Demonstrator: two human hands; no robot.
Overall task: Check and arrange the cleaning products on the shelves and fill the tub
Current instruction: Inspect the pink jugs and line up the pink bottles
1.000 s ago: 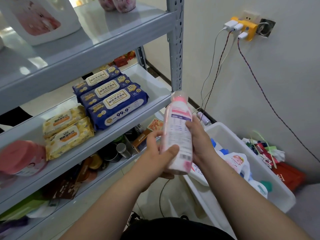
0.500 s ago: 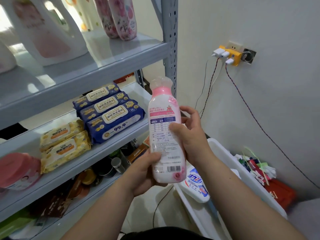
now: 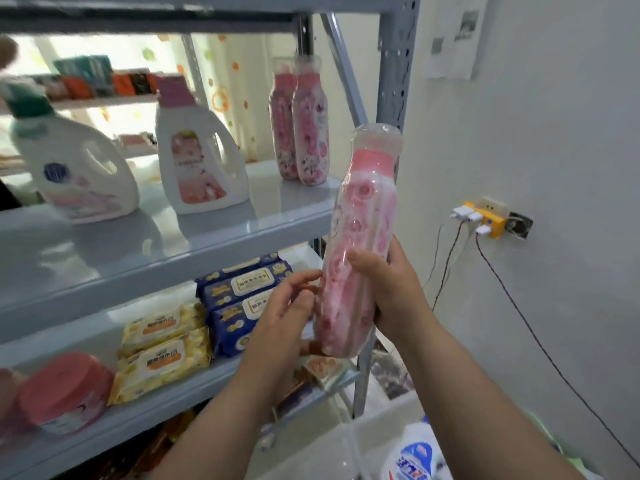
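A tall pink bottle (image 3: 360,216) with a flower pattern and a clear cap is held upright in front of the shelf post. My right hand (image 3: 391,289) grips its lower half from the right. My left hand (image 3: 280,320) is just left of the bottle's base, its fingertips at the bottle's side and its fingers loosely bent. Two matching pink bottles (image 3: 303,123) stand at the right end of the grey upper shelf (image 3: 194,237). The white tub (image 3: 346,448) is at the bottom, with a white and blue bottle (image 3: 414,460) in it.
Two white detergent jugs (image 3: 197,157) stand on the upper shelf. Blue wipe packs (image 3: 242,296), yellow wipe packs (image 3: 162,348) and a pink jar (image 3: 65,393) lie on the middle shelf. A yellow plug adapter (image 3: 485,220) with cables hangs on the right wall.
The bottle has risen toward the upper shelf and turned from its label side to its flowered side. My left hand has let go of its base. The view has tilted up.
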